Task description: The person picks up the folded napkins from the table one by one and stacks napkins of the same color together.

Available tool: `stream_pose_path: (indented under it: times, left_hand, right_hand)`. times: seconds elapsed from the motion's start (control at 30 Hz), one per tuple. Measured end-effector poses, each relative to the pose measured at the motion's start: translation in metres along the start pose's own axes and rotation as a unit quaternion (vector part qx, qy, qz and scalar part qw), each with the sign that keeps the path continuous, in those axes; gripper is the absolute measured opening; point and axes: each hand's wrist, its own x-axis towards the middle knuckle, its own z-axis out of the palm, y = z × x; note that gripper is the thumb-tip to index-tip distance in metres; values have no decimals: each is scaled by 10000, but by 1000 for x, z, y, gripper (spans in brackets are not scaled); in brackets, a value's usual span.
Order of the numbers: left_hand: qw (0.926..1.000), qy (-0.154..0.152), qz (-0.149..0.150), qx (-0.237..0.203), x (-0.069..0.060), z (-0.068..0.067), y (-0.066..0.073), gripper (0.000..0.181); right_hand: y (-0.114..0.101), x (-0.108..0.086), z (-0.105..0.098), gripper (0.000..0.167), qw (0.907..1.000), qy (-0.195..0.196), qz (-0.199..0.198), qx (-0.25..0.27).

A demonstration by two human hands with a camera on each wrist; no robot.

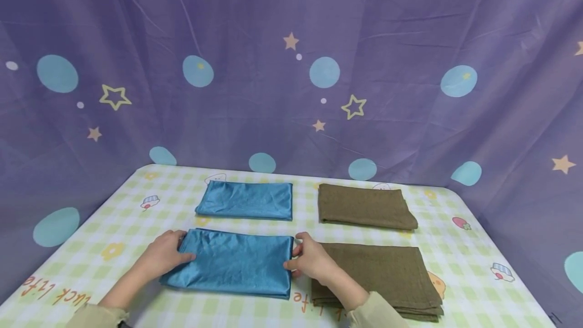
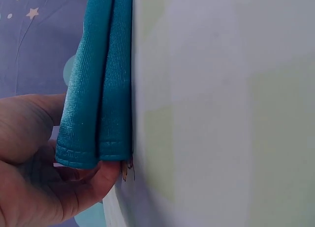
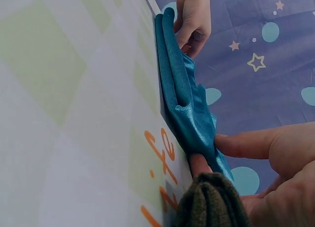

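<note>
A folded, shiny blue cloth (image 1: 237,264) lies near the front of the table. My left hand (image 1: 160,254) holds its left edge, thumb on top and fingers curled at the side. In the left wrist view, the layered folds of the blue cloth (image 2: 93,89) show between thumb and fingers. At the opposite edge my right hand (image 1: 314,259) pinches the cloth; in the right wrist view, the thumb (image 3: 246,143) lies against the upper face and a finger (image 3: 199,163) is at the underside.
Behind lies a second folded blue cloth (image 1: 248,201). To the right are two folded brown cloths, one farther back (image 1: 364,207) and one nearer (image 1: 387,272), partly behind my right forearm. A checked tablecloth (image 1: 114,221) covers the table; a purple curtain (image 1: 255,125) hangs behind.
</note>
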Motion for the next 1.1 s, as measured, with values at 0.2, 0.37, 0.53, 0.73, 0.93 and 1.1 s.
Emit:
stream_pose_path:
  times: [0.2,0.37,0.53,0.73,0.93,1.1]
  left_hand:
    - [9998,-15,-44,-173,1,0,0,71]
    - [9996,-54,-167,-218,2,0,1,70]
    - [9992,-56,-166,-361,1,0,1,68]
    - [9990,-38,-158,-419,0,-2,6,65]
    - [9989,-67,-229,-411,0,-2,11,62]
    - [9990,-49,-169,-420,-1,0,11,60]
  right_hand:
    - [-1,0,0,73,10000,-43,72,49]
    - [-1,0,0,68,9999,-80,76,-46]
    - [-1,-1,-1,60,9997,-92,48,-225]
    - [-1,0,-2,55,9994,-52,11,-332]
    - [-1,1,-2,57,9990,22,4,-454]
    - [0,3,1,55,9989,12,46,-471]
